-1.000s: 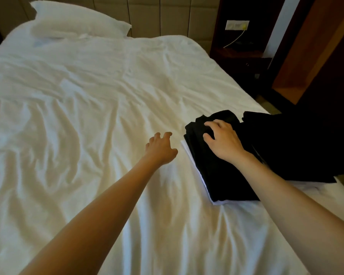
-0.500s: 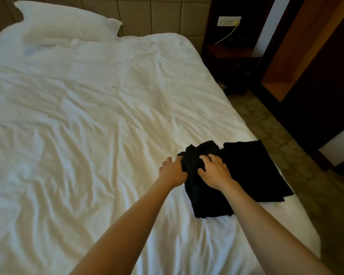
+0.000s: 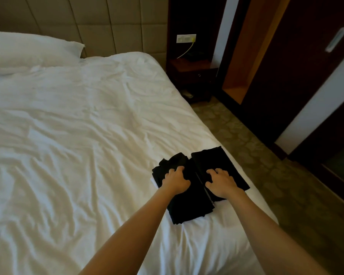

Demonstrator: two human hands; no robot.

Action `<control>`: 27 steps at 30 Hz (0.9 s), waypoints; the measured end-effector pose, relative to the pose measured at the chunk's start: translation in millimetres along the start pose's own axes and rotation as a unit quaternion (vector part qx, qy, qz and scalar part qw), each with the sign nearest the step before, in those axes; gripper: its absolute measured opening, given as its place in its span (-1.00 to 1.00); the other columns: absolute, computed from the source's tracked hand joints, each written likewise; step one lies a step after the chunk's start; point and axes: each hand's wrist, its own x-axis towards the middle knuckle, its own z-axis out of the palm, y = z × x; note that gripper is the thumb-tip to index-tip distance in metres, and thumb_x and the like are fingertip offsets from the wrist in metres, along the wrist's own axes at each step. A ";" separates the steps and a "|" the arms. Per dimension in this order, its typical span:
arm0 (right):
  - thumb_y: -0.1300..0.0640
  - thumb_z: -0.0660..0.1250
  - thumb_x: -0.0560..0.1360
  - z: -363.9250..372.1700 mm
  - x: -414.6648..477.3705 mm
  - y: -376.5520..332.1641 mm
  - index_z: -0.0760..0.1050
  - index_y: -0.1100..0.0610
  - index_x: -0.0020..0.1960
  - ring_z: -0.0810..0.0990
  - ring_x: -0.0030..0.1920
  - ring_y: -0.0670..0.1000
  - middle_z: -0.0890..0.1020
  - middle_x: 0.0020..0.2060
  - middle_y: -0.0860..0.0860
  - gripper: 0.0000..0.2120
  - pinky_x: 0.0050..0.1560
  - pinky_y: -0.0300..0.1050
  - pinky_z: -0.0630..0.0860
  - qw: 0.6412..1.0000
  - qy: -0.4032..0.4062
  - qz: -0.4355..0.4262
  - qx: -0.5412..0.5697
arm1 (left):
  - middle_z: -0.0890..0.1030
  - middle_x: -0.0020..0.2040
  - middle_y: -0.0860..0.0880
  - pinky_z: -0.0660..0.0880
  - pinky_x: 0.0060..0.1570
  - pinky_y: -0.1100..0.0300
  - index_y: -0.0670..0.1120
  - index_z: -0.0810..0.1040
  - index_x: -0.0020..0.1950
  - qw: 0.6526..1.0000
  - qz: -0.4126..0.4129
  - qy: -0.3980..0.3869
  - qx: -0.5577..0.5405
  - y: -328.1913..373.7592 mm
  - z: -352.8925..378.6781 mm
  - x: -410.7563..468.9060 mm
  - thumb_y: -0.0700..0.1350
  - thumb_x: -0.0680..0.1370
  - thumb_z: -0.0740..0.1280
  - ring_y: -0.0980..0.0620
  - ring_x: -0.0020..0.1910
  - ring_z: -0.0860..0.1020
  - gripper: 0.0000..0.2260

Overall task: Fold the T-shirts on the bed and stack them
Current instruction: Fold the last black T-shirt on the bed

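I see a padded beige headboard (image 3: 111, 22). A dark nightstand (image 3: 194, 78) stands on patterned carpet (image 3: 244, 147), near a wardrobe (image 3: 298, 80).

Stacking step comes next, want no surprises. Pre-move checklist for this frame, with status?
1. Left hand holds the left pile: ok, fingers curled into its far end.
2. Right hand holds the right pile: cannot tell, it rests on top with fingers spread.
3. Left pile neatly folded: not ok, far end bunched.
4. Piles stacked: not ok, they lie side by side, edges touching.
5. Right pile fully on the bed: cannot tell, its corner sits at the bed's right edge.
6. Shirt count per pile: cannot tell, black on black.
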 end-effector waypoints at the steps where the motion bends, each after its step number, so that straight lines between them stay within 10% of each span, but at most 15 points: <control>1: 0.00 0.08 0.62 -2.7 4.0 8.8 0.04 0.05 0.53 0.08 0.47 0.20 0.08 0.50 0.13 -0.48 0.42 0.10 0.13 1.000 0.002 0.003 0.001 | 0.15 0.47 -0.22 0.21 0.39 -0.09 -0.06 0.07 0.53 1.000 0.002 -0.003 0.000 6.1 1.9 5.4 -0.05 0.57 0.23 -0.27 0.43 0.18 -0.42; 14: -0.01 0.07 0.62 -29.8 93.6 130.0 0.05 0.06 0.53 0.17 0.43 0.18 0.18 0.46 0.13 -0.48 0.38 0.03 0.20 0.998 -0.048 -0.044 0.001 | 0.23 0.43 -0.23 0.36 0.30 -0.12 -0.10 0.08 0.53 0.989 -0.078 -0.024 -0.126 89.8 51.5 111.5 -0.04 0.59 0.21 -0.26 0.31 0.37 -0.44; 27: 0.04 0.23 0.58 -9.5 188.2 212.6 0.09 0.20 0.51 0.30 0.38 0.18 0.26 0.43 0.18 -0.41 0.29 -0.08 0.30 0.937 -0.094 0.074 0.328 | 0.14 0.45 -0.22 0.28 0.37 -0.05 -0.15 -0.01 0.52 0.919 -0.263 0.083 -0.282 103.3 109.1 176.2 0.06 0.51 0.35 -0.25 0.40 0.23 -0.24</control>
